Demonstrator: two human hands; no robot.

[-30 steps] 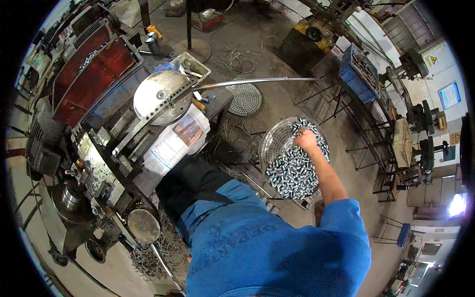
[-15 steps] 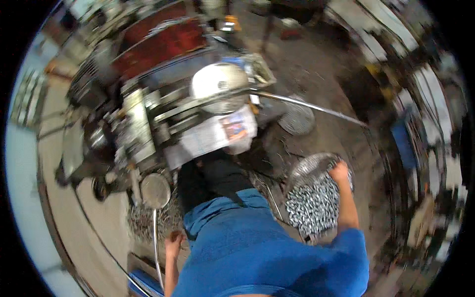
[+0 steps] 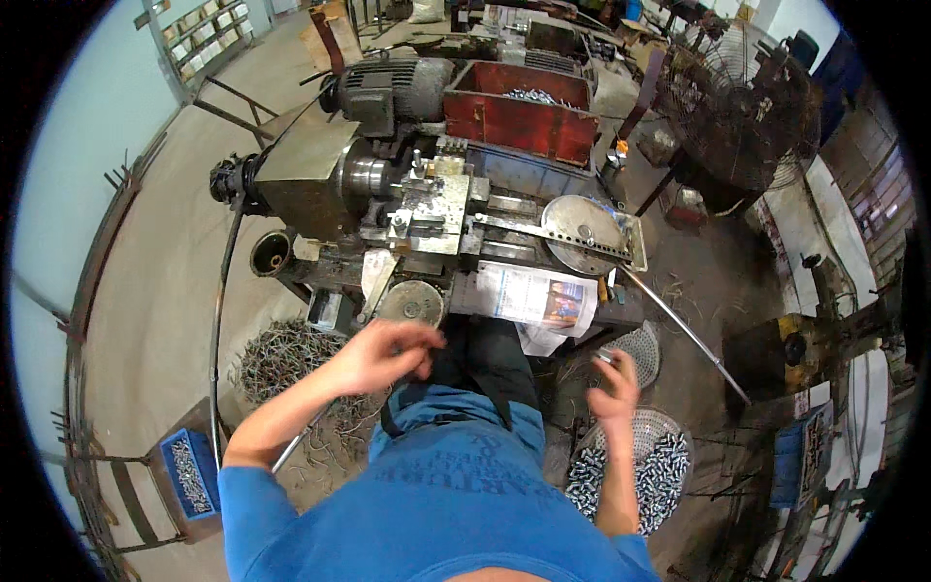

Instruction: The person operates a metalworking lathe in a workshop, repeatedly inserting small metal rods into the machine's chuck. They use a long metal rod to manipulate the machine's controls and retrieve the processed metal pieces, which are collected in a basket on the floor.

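My right hand [image 3: 615,388] is raised above the right side of the lap, pinching a small shiny metal piece [image 3: 605,357] between thumb and fingers. Beneath that forearm, a round basket [image 3: 679,427] holds many short shiny metal pieces [image 3: 663,477]. In front of my lap, my left hand [image 3: 383,355] hangs with loosely bent fingers apart and nothing visible in them. Just beyond it is a round metal disc [image 3: 412,305] at the front of a lathe-like machine. The machine's metal chuck [image 3: 365,178] faces an oily tool slide [image 3: 436,213].
A long lever bar [image 3: 684,335] juts out to the right. Newspaper [image 3: 533,296] covers the machine's front edge. Metal shavings [image 3: 286,361] are heaped at left, near a blue crate [image 3: 190,475]. Behind stand a motor [image 3: 396,92], a red bin [image 3: 519,112] and a large fan [image 3: 737,116].
My right hand has come up out of the basket with a small metal piece. My left hand has risen from beside my leg to the machine's front. The view has tilted up.
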